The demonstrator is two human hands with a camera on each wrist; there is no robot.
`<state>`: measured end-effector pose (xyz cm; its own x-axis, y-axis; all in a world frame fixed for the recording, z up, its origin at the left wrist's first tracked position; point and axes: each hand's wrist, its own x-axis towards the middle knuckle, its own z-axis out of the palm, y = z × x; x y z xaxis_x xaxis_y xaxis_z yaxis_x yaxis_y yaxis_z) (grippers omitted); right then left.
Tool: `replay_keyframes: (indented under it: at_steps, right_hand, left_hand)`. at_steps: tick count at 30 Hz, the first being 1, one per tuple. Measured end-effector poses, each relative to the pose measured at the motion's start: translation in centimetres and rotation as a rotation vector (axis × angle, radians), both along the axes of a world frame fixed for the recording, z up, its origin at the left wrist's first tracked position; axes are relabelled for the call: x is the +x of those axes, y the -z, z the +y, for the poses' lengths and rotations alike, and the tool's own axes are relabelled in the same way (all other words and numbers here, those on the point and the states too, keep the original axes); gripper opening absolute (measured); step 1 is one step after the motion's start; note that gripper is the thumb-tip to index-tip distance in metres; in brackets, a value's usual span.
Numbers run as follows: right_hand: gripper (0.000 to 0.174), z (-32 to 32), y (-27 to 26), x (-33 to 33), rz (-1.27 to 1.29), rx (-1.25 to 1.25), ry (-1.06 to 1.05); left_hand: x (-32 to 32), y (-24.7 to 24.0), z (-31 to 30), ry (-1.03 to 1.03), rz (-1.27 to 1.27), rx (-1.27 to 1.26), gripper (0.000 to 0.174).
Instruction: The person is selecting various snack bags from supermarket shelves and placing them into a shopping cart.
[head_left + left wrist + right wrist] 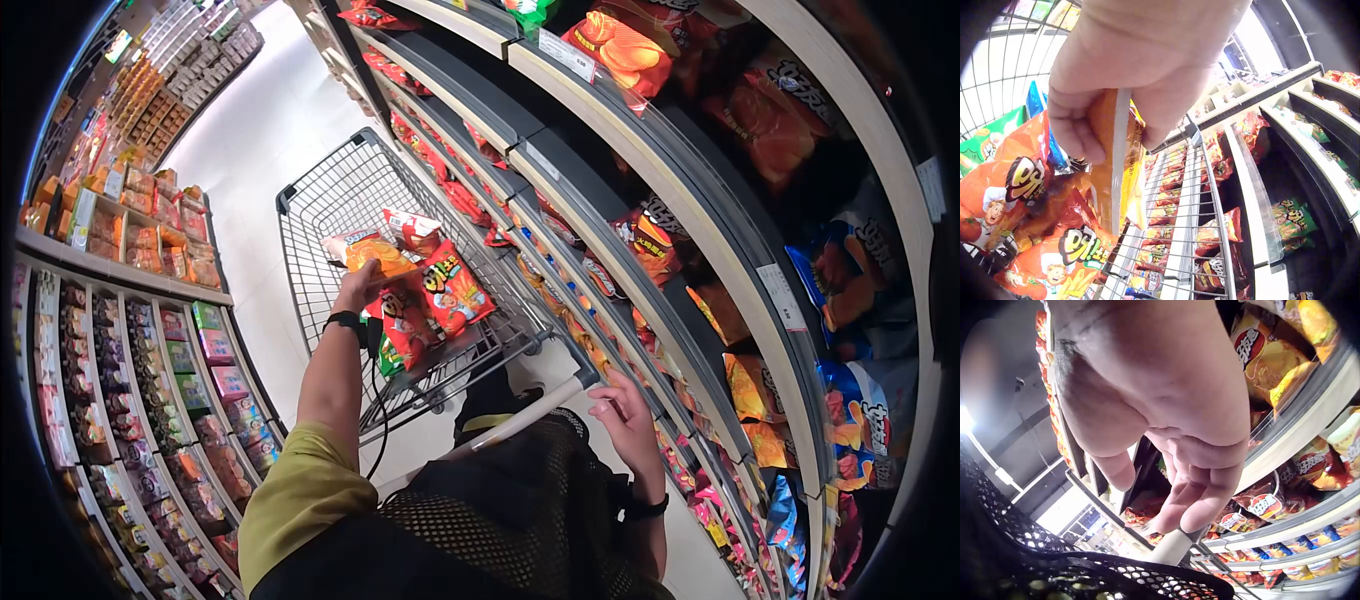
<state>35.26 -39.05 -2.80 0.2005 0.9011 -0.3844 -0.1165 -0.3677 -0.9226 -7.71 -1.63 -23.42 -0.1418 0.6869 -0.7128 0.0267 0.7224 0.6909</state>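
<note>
Left hand [355, 290] pinching orange chip bag [384, 256] at the wire shopping cart [287, 194], next to red chip bags [457, 290]. Right hand [630, 418] relaxed, fingers loosely bent near white cart handle [535, 414]; contact unclear.

Bare right hand [1160, 419], fingers loosely curled, fingertips beside smooth white bar handle [1170, 547]; contact unclear. Black perforated mesh fabric [1154, 579] across bottom. At view's right, pale-edged shelves [1304, 429], glossy yellow snack bag [1275, 362] with red oval label.
</note>
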Motion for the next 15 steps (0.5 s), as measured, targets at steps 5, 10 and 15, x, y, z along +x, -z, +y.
replay_keyframes:
  at_steps: [5, 10, 15]
  right_hand:
    - [0.053, -0.4, -0.7, -1.2, -0.036, -0.03, 0.083]
    - [0.051, -0.4, 0.6, -0.8, -0.054, 0.003, 0.059]
    - [0.048, 1.2, -0.3, -1.8, -0.021, 0.009, 0.057]
  left_hand:
    - [-1.4, 2.2, 2.4, -0.151, -0.289, 0.023, 0.032]
    - [-1.8, 1.5, 3.4, -0.088, -0.244, 0.086, 0.034]
    - [-3.0, 1.8, 4.6, -0.107, 0.011, 0.098, 0.033]
